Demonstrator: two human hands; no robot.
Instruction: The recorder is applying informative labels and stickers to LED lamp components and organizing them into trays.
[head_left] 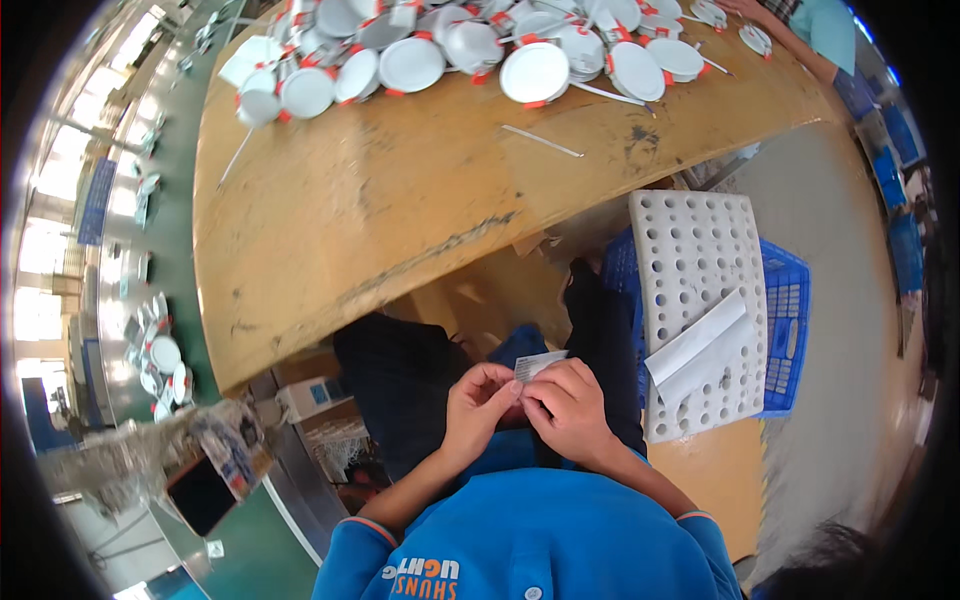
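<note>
A small white printed label sheet (536, 362) is held over my lap, close in front of my blue shirt. My left hand (478, 408) pinches it at the near left corner, thumb against fingers. My right hand (568, 402) is closed on its right side, the fingers curled and partly covering it. The fingertips of both hands almost meet there, so whether something smaller is between them is hidden.
Round white lamp panels (412, 65) with red clips are heaped along the far side of the wooden table (330, 220). To my right, a white perforated board (700, 260) bearing a folded white sheet (698, 345) rests on a blue crate (785, 330). Another person's arm (800, 45) reaches in at the far right.
</note>
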